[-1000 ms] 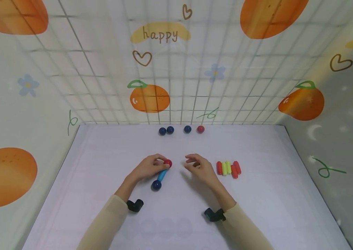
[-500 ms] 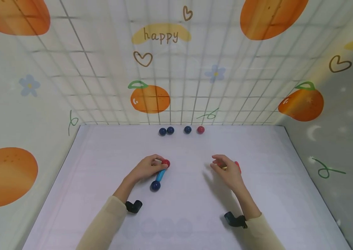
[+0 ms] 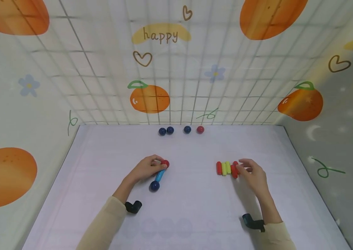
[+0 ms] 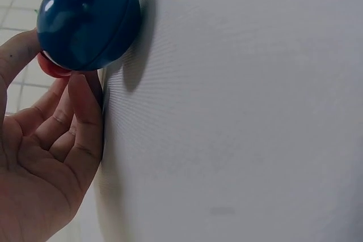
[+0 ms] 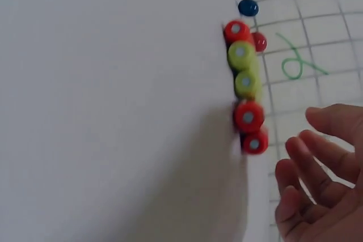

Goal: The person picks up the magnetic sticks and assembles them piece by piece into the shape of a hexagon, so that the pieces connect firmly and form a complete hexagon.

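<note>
My left hand pinches the red ball at the upper end of a light-blue stick. A dark blue ball sits on the stick's lower end; it looms large in the left wrist view, hiding the stick and most of the red ball. On the right, my right hand is beside the row's right end, its fingers loosely bent and holding nothing. That row has red sticks and yellow-green sticks lying side by side. Grey discs show in their ends in the right wrist view.
Along the table's back edge lie dark blue balls and a red ball. A printed cloth with a grid pattern rises behind the white table. Each wrist wears a black camera mount.
My right hand has travelled right, from near the joined balls and stick, over the row of sticks to its right end. The left hand keeps its hold, shifting slightly left.
</note>
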A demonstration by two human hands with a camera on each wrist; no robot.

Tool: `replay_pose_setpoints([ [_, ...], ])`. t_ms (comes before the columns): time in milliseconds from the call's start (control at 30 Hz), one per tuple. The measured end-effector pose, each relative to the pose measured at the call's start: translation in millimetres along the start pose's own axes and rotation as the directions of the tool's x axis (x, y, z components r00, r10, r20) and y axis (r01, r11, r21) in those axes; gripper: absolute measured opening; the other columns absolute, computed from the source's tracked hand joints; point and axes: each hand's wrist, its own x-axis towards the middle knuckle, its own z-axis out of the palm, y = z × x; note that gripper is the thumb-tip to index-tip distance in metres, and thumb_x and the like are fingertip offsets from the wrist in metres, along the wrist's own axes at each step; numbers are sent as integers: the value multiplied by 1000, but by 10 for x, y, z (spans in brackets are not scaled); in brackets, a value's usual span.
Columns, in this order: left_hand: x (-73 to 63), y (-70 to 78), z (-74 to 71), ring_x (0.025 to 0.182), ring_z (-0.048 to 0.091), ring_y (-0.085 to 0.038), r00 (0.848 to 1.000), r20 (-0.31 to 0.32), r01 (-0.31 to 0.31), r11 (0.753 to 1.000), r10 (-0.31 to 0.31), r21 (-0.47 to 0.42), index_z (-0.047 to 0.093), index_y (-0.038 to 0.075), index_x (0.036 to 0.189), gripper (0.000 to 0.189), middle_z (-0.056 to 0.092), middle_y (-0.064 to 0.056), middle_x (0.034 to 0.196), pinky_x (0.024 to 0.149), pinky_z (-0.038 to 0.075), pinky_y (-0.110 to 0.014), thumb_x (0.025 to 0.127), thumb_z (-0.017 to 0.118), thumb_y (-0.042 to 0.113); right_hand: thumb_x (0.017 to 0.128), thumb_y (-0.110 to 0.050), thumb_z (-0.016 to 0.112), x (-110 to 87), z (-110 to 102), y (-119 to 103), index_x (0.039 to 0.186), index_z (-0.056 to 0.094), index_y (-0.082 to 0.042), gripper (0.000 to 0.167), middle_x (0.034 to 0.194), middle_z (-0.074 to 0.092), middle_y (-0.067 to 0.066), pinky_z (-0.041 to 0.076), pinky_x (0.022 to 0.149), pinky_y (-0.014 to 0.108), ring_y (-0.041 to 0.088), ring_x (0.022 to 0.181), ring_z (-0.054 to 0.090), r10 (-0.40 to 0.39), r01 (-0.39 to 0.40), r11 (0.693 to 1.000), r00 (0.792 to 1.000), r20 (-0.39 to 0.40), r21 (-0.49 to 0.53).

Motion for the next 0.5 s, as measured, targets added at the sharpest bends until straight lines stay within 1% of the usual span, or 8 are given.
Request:
replay_pose_setpoints([
  [67, -6, 1, -7, 89, 58, -21, 1000, 1, 7, 1000, -7, -2, 64, 20, 125, 57, 67, -1, 98, 78, 48, -38, 85, 72, 59, 100, -31, 61, 30, -15, 52, 132, 59, -9, 39, 119, 63, 18, 56, 80, 42, 35, 105, 59, 43, -43, 999, 999, 14, -8],
  [200, -13, 5, -17, 88, 59, -21, 1000, 7, 13, 1000, -13, -3, 64, 20, 125, 57, 67, -1, 97, 78, 48, -38, 85, 72, 60, 101, -31, 61, 77, -10, 125, 133, 57, -6, 41, 124, 60, 23, 54, 87, 49, 40, 111, 58, 93, -91, 995, 994, 63, -38],
  [333, -14, 1, -14, 85, 59, -20, 1000, 16, 11, 1000, -11, -1, 64, 20, 125, 56, 67, -1, 93, 75, 47, -36, 85, 71, 59, 100, -33, 63, 101, 16, 170, 133, 55, -3, 45, 126, 58, 26, 52, 90, 52, 42, 115, 56, 137, -132, 989, 985, 103, -61],
  [500, -7, -11, -1, 84, 59, -21, 1000, 19, 2, 1000, -2, 0, 65, 19, 124, 56, 66, -1, 92, 74, 47, -36, 85, 71, 59, 99, -31, 64, 115, 33, 175, 132, 55, -2, 45, 126, 58, 26, 52, 90, 52, 42, 114, 56, 166, -160, 985, 980, 108, -68],
])
